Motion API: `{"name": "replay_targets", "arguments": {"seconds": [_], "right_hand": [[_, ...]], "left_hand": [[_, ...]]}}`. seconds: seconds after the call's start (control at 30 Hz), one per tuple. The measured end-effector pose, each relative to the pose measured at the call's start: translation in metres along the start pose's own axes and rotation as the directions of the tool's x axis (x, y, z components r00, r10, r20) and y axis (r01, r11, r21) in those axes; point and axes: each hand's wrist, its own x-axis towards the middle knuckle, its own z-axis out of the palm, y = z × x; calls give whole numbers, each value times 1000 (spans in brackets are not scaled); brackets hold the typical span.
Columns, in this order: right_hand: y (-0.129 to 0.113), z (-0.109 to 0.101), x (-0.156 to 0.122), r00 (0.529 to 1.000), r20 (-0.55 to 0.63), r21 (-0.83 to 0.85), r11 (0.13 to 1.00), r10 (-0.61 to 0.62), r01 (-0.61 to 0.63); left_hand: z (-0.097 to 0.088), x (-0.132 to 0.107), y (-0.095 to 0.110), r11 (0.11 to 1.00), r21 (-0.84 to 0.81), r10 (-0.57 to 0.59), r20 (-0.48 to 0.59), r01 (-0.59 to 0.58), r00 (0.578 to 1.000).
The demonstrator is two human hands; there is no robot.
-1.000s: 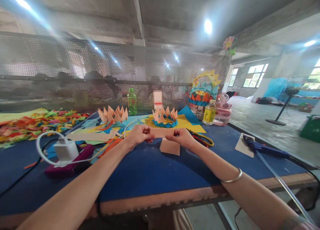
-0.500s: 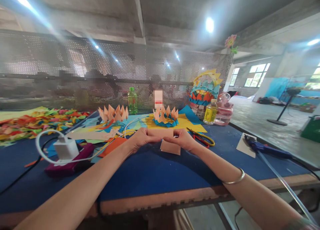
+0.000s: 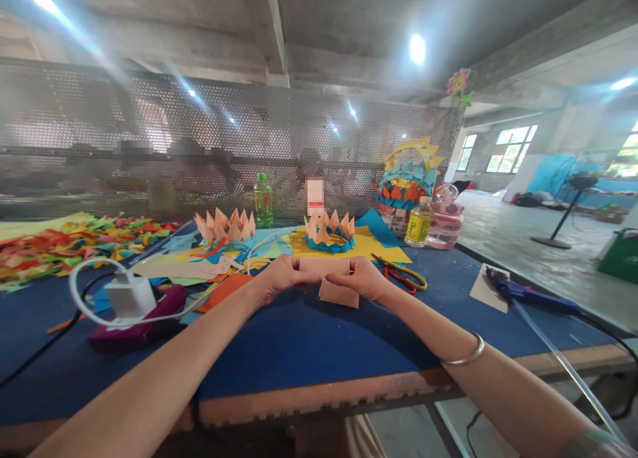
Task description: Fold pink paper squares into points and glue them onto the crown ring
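Note:
Between both hands is a small piece of peach paper (image 3: 323,265), held just above the blue table. My left hand (image 3: 283,274) pinches its left end, thumb toward me. The right end is gripped by my right hand (image 3: 363,278), with the fingers partly hidden behind the paper. Below the right fingers, a second peach paper piece (image 3: 339,294) lies on the table. Right behind the hands stands a ring of folded peach points on a blue base (image 3: 329,235). Another peach pointed ring (image 3: 225,229) sits farther left.
Scissors (image 3: 406,275) lie right of my hands, and a glue gun (image 3: 533,297) rests farther right. A white charger (image 3: 130,297) sits on a purple power strip (image 3: 137,332) at left. Bottles and a tall paper piece (image 3: 409,175) stand at the back. Colourful scraps (image 3: 90,245) fill the far left.
The fingers of my right hand have shifted slightly along the paper's right end, and more of the paper shows. My left hand stays in nearly the same place.

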Motion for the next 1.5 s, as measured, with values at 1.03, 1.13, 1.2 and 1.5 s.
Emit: {"name": "replay_targets", "arguments": {"seconds": [1.03, 1.13, 1.2, 1.5], "right_hand": [[8, -3, 2, 999, -6, -38, 999, -35, 35], [8, -4, 4, 998, -22, -39, 998, -54, 53], [8, -6, 6, 997, -41, -38, 997, -70, 68], [10, -16, 9, 993, -91, -17, 997, -73, 71]], "left_hand": [[-7, 2, 3, 1000, -9, 11, 88, -10, 996], [-10, 3, 3, 1000, 12, 1, 60, -1, 998], [-15, 5, 4, 1000, 24, -7, 35, 6, 999], [-28, 9, 1, 995, 97, 16, -45, -11, 999]]}}
